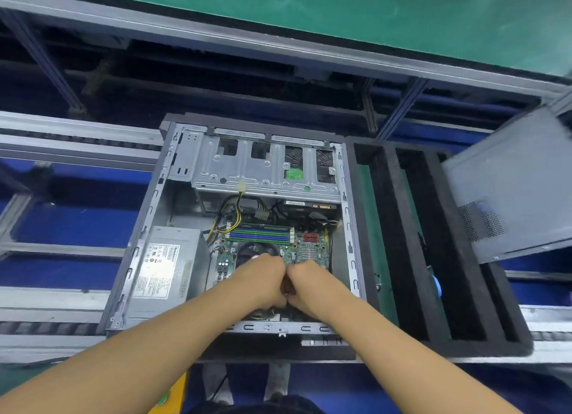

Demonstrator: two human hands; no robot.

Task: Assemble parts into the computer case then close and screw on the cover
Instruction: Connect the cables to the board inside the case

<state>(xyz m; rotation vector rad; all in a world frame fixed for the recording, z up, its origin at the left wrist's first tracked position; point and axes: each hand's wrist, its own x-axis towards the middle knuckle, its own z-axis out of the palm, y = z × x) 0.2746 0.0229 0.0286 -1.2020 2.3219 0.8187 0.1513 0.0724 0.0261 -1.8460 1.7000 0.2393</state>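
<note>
At the centre of the view the computer case lies on its side with the open face up, so every bay can be reached from above. Its motherboard sits at about 5 o'clock inside the shell. The memory slots run across the board's far edge, and the CPU fan is just beside the knuckles.

Both hands meet over the near part of the board, the left hand touching the right hand. Each grip is curled tight with the knuckles up, and a small dark piece shows in the gap between them. I cannot tell what it is, or whether either grip truly holds it. The posture suggests a connector or small part being seated by pressing down.

A yellow-and-black cable bundle loops at 12 o'clock from the hands, likely waiting to be plugged in. The power supply fills the 8 o'clock corner and the drive cage spans 12 o'clock.

Outside the case, a black foam tray lies at 3 o'clock. The side cover rests tilted on it, within reach for closing later. A green worktop crosses the far side.
</note>
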